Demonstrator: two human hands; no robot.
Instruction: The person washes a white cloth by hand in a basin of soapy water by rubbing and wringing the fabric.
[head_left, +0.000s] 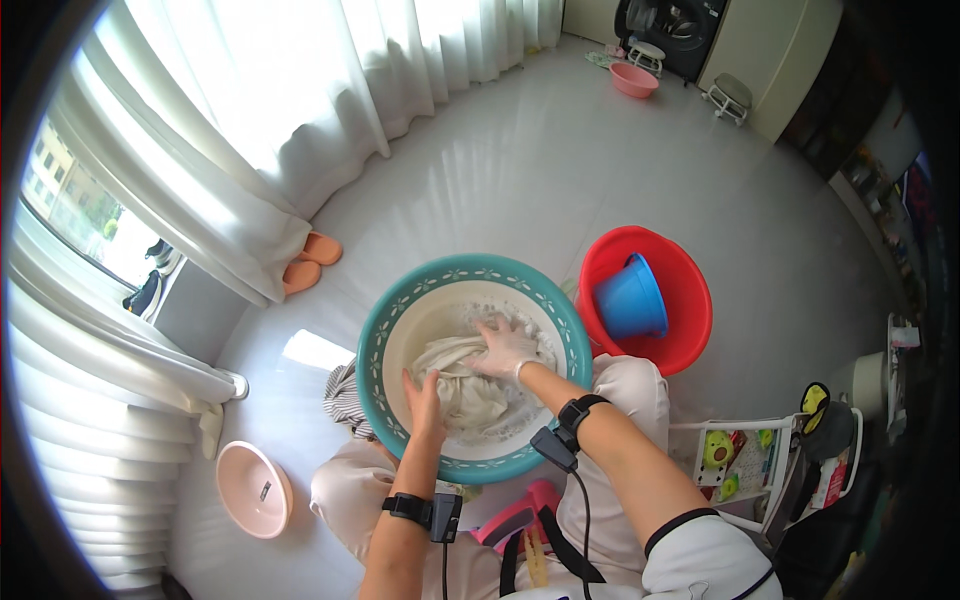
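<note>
A wet whitish cloth lies bunched in soapy water inside a large basin with a teal rim and white leaf pattern. My right hand rests on the cloth's upper right side with its fingers spread. It looks whitish up to the wrist; I cannot tell whether that is foam or a thin glove. At the cloth's left edge is my left hand, thumb and fingers apart and pointing away from me. Its fingers come up beside the cloth without visibly closing on it. Suds float around the fabric.
Right of the basin stands a red tub with a blue bucket in it. A pink basin sits at lower left, near striped fabric. Orange slippers lie by the curtain; a white cart is at right.
</note>
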